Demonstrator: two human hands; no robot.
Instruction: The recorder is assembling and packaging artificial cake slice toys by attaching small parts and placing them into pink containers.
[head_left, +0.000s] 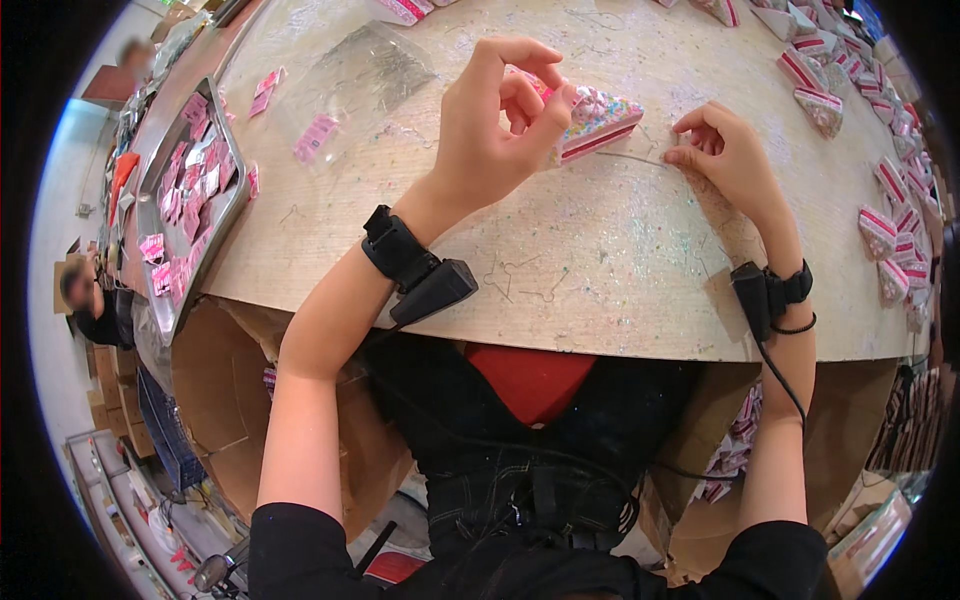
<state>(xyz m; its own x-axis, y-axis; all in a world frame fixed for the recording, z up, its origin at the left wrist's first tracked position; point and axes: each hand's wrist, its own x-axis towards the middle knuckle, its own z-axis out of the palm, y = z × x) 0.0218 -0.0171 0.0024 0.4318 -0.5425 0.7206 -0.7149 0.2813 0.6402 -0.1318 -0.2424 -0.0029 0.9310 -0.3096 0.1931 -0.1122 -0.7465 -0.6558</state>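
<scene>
Pink wedge [598,122]: a sprinkle-topped cake slice model on the table [600,260], the landmark here.
Left hand [495,125]: fingers curled shut on the wedge's near end, steadying it.
Right hand [728,152]: just right of the wedge, fingertips pinching a thin wire [632,157] flat against the table.
Tray [190,200]: well left of the wedge, holding pink pieces.
Finished wedges [880,230]: far right, set aside.

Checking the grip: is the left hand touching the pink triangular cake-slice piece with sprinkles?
Touching. The head view shows the left hand with its fingertips pinching the pink triangular cake-slice piece at its near end.
</scene>
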